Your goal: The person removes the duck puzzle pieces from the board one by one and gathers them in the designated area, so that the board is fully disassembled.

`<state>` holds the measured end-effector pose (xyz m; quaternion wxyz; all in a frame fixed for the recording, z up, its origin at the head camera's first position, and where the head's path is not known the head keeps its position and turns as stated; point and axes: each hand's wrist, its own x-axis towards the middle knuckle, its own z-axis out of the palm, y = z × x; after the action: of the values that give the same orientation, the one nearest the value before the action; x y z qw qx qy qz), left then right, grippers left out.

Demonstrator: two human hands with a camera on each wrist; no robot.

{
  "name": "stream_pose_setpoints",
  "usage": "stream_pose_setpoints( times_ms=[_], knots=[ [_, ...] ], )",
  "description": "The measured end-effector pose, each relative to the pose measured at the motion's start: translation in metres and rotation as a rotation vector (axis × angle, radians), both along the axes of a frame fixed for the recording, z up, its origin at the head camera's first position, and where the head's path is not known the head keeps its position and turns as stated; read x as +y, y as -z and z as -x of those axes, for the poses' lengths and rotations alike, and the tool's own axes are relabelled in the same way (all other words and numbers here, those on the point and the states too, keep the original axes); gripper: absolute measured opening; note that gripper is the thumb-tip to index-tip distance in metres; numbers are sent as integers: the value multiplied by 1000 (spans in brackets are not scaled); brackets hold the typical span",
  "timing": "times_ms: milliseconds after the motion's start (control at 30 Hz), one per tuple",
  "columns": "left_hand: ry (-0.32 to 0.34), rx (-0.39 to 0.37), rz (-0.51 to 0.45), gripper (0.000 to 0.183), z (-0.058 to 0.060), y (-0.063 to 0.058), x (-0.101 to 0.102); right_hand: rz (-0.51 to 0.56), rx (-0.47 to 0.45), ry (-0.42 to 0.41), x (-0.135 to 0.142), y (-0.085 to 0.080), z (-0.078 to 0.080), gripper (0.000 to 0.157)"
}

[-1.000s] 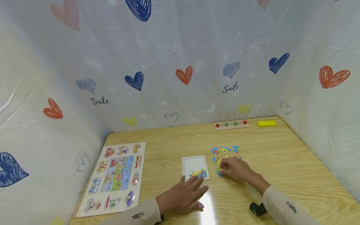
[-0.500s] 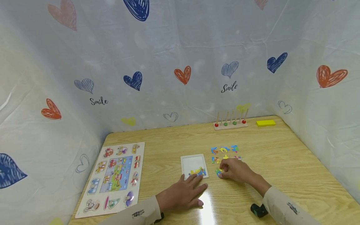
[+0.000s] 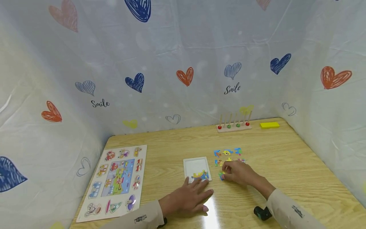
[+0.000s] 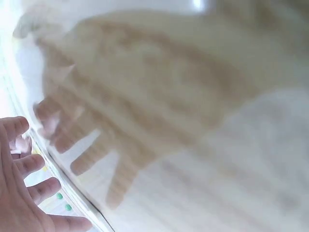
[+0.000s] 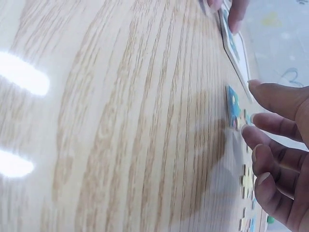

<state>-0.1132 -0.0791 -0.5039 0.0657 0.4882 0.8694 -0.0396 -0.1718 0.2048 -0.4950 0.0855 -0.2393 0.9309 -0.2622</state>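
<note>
My left hand [image 3: 187, 197] lies flat with spread fingers, its fingertips at the near edge of a small white puzzle tray [image 3: 195, 165]. Joined blue and yellow jigsaw pieces [image 3: 204, 175] fill part of the tray's near side. To the right of the tray, my right hand [image 3: 239, 173] is low over the table, beside a blue-green jigsaw piece [image 3: 220, 176]. In the right wrist view the thumb [image 5: 277, 99] and fingers stand apart around that piece [image 5: 232, 107], which lies flat; whether a fingertip touches it is unclear. The left wrist view shows the left fingers [image 4: 43, 188] spread.
Loose jigsaw pieces [image 3: 227, 152] lie in rows beyond my right hand, partly hidden by it. A large vehicle peg puzzle board [image 3: 143, 178] is at left. At the back stand a peg rack [image 3: 234, 128] with beads and a yellow block [image 3: 269, 125]. A black object [image 3: 262, 213] sits near my right sleeve.
The camera view has shifted slightly. Both hands stay almost in place; the right fingers shift a little at the blue-green piece.
</note>
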Motion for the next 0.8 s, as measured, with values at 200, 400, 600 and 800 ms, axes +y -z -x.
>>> stream_pose_setpoints(
  times_ms=[200, 400, 600, 800],
  knots=[
    [20, -6, -15, 63, -3, 4, 4, 16, 34, -24, -9, 0, 3, 19],
    [18, -13, 15, 67, -3, 5, 5, 24, 38, -48, -20, -5, 8, 17],
    [26, 28, 40, 68, -4, 2, 4, -8, 13, -109, -32, -15, 19, 14],
    [42, 42, 57, 70, -3, 0, 3, -44, -38, -219, -47, -18, 33, 17]
  ],
)
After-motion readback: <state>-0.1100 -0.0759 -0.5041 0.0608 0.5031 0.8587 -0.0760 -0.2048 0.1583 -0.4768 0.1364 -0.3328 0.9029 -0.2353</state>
